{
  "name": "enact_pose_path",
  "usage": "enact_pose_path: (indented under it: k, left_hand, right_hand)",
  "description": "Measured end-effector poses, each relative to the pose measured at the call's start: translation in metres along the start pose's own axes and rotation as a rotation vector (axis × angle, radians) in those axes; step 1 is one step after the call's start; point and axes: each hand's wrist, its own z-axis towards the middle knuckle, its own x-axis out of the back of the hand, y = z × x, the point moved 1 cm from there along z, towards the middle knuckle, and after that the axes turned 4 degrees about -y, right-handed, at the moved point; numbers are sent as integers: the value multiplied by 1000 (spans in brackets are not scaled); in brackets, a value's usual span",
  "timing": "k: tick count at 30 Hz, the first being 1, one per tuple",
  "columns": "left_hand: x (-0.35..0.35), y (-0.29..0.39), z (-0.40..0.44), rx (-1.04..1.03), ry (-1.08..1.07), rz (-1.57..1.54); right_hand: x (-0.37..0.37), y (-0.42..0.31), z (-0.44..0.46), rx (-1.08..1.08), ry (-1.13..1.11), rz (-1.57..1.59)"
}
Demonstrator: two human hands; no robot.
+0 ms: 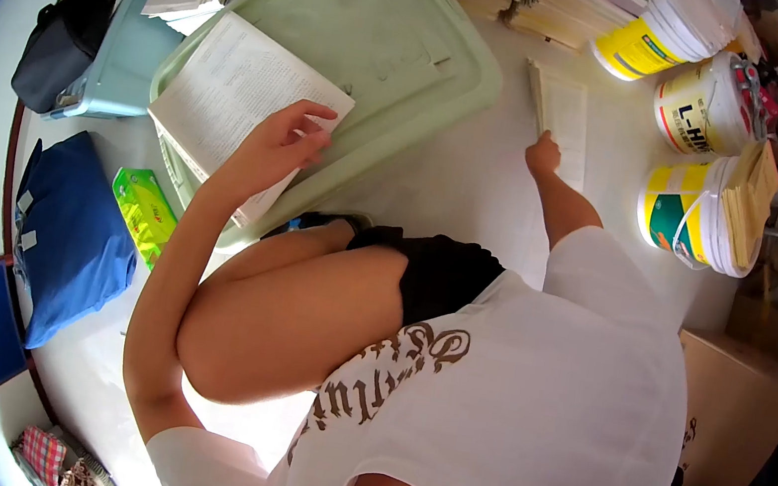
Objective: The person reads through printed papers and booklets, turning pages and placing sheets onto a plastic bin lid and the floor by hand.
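Note:
My left hand (284, 149) hovers at the right side of a stack of printed papers (239, 100), its fingers apart and loosely curled, holding nothing I can see. Whether it touches the top sheet is hard to tell. That stack lies on a pale green plastic bin lid (415, 66). Out to the right, my right hand (544, 154) is closed on the near edge of a thin paper booklet (565, 113), which is at the floor beyond the lid. The fingertips there are partly hidden.
Piles of papers (565, 8) line the far side. White-and-yellow buckets (701, 104) stand at the right, above a cardboard box (735, 416). On the left are a blue bin (131, 54), a black bag (67, 44), a blue bag (73, 236) and a green packet (144, 212).

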Motion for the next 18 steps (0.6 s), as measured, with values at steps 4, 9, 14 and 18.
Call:
enact_pose_path:
  k: [4, 9, 14, 18]
  left_hand:
    - [8, -6, -1, -38, 20, -76]
    - [5, 8, -2, 69, 85, -176]
    - [3, 12, -7, 4, 71, -166]
    - [10, 12, -15, -8, 104, -236]
  right_hand:
    - [57, 5, -12, -16, 98, 98]
    - [144, -39, -32, 247, 406, 262]
    - [276, -135, -113, 438, 666, 322]
    - [353, -229, -215, 521, 568, 196]
